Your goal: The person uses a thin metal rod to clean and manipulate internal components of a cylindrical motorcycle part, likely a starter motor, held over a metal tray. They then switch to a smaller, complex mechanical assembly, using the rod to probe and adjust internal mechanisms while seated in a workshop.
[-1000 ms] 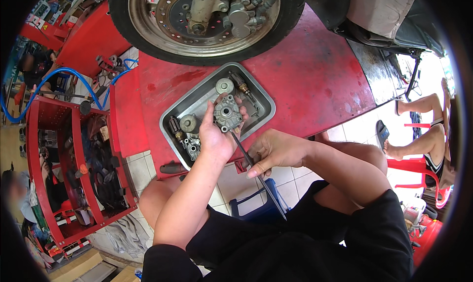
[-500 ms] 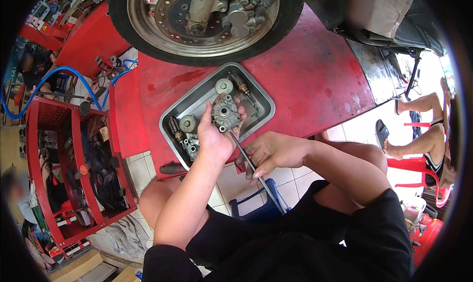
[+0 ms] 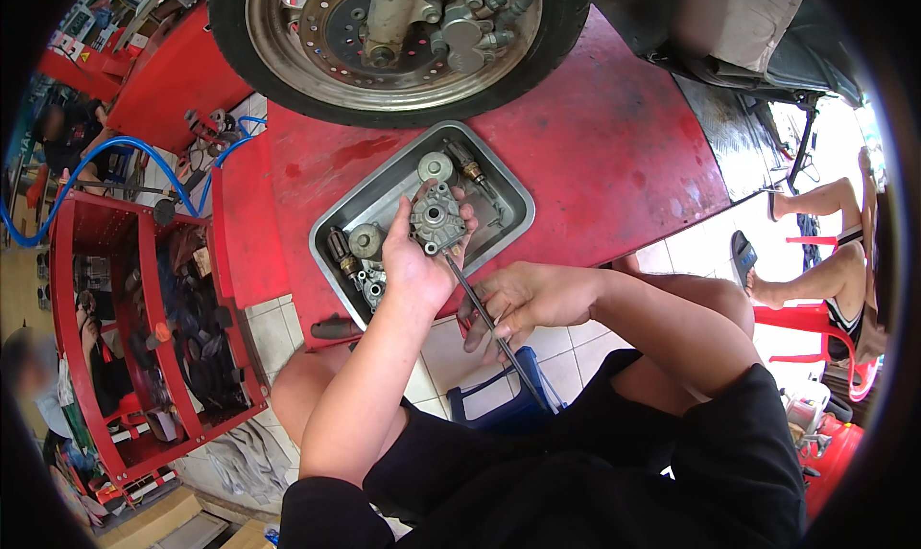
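My left hand [image 3: 417,269] grips a grey cast-metal housing [image 3: 438,219] with a round centre hole and several bolt holes, holding it above a steel tray [image 3: 524,211]. A long thin metal rod tool [image 3: 467,286] slants from the housing's lower edge toward my lap. Around its middle, the fingers of my right hand [image 3: 537,298] are closed loosely. The rod's upper tip meets the housing's near side; what it engages there is hidden. In the tray lie round metal caps [image 3: 366,241], dark cylindrical parts with brass-coloured collars [image 3: 341,250] and a smaller casting [image 3: 372,287].
The tray sits on a red platform [image 3: 614,180], before a motorcycle wheel [image 3: 403,116]. A red shelf cart [image 3: 149,309] and a blue hose [image 3: 144,142] are at left. A blue stool [image 3: 480,410] is near my knees. At right, another person's legs [image 3: 835,266] show.
My right hand's fingers have shifted slightly upward and rolled a little around the rod. The housing and my left hand have hardly moved.
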Motion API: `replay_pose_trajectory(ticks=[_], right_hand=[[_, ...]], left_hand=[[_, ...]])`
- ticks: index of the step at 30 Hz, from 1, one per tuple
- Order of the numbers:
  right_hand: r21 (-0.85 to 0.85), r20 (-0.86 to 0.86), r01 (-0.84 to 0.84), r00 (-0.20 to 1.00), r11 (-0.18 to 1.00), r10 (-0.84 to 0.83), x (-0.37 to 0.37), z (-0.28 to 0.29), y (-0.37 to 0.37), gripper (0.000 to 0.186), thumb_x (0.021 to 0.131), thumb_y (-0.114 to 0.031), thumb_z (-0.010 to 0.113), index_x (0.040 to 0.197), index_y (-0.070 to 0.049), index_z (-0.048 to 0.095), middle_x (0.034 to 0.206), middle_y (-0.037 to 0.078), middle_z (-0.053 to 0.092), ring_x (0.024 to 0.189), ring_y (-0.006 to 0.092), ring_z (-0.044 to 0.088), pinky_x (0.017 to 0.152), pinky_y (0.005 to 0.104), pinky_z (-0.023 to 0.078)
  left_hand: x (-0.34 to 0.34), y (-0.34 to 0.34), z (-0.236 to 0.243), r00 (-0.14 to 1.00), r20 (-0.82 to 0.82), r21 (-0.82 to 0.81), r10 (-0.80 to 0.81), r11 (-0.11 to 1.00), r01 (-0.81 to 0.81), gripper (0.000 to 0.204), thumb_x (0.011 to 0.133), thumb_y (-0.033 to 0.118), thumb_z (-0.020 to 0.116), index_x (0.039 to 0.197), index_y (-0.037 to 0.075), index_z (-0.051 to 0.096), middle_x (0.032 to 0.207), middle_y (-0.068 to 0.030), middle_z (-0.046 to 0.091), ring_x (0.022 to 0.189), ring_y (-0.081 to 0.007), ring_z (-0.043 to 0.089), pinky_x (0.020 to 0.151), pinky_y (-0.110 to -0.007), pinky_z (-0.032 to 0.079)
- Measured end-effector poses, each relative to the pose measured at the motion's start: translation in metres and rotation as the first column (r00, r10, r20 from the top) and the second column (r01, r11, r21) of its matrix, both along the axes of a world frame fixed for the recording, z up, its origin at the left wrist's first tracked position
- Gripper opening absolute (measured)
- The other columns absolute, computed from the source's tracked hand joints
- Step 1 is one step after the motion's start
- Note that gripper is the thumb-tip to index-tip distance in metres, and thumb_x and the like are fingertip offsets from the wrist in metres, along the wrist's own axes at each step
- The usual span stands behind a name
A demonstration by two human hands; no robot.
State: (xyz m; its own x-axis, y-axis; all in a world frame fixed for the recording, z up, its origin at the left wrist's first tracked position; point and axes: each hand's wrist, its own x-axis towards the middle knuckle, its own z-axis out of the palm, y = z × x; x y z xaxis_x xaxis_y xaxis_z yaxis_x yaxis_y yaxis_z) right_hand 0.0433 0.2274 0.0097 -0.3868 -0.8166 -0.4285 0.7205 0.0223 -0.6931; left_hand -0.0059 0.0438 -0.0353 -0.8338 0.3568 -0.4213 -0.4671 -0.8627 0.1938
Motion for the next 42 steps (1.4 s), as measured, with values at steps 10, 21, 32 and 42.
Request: replay_pose_trajectory(ticks=[10,21,32,42], right_hand=[[0.237,-0.244,-0.054,0.963,0.97,0.113,-0.009,-0.01,0.002,0.041,0.09,-0.023,0.075,0.114,0.008,0.06,0.087,0.011,0.069,0.082,0.0206,0.07,0.075,0.0347,0.059],[0.134,-0.135,-0.027,0.99,0.991,0.045,-0.004,-0.008,0.005,0.03,0.092,-0.016,0.071,0.107,0.009,0.063,0.088,0.013,0.07,0.083,0.0203,0.07,0.074,0.032,0.057],[0.263,-0.354,0.141,0.934,0.954,-0.04,-0.007,-0.02,0.012,0.032,0.088,-0.025,0.077,0.101,0.004,0.072,0.077,0.003,0.064,0.072,0.0095,0.058,0.063,0.0266,0.047],[0.44,-0.182,0.29,0.956,0.85,-0.232,-0.008,-0.017,0.026,0.032,0.091,-0.025,0.074,0.095,0.006,0.068,0.075,0.006,0.062,0.062,0.0129,0.057,0.055,0.0268,0.048]], left_hand=[[-0.002,0.0,0.005,0.999,0.026,-0.084,0.029,0.996,-0.027,0.042,0.107,0.038,0.031,0.121,0.008,0.057,0.107,-0.0164,0.064,0.09,-0.0308,0.061,0.085,-0.042,0.051],[-0.001,0.002,0.0,0.999,-0.045,-0.085,0.017,0.996,-0.021,0.042,0.108,0.04,0.03,0.124,0.009,0.054,0.107,-0.0157,0.064,0.09,-0.0308,0.062,0.085,-0.042,0.053],[-0.008,0.007,-0.01,0.957,-0.249,-0.389,0.15,0.889,-0.24,0.041,0.107,0.043,0.037,0.128,0.009,0.045,0.108,-0.013,0.064,0.103,-0.0296,0.064,0.097,-0.044,0.05],[-0.022,-0.004,-0.012,0.93,-0.193,-0.356,0.311,0.861,-0.362,0.039,0.105,0.039,0.044,0.128,0.006,0.044,0.113,-0.0136,0.06,0.106,-0.0325,0.063,0.103,-0.05,0.047]])
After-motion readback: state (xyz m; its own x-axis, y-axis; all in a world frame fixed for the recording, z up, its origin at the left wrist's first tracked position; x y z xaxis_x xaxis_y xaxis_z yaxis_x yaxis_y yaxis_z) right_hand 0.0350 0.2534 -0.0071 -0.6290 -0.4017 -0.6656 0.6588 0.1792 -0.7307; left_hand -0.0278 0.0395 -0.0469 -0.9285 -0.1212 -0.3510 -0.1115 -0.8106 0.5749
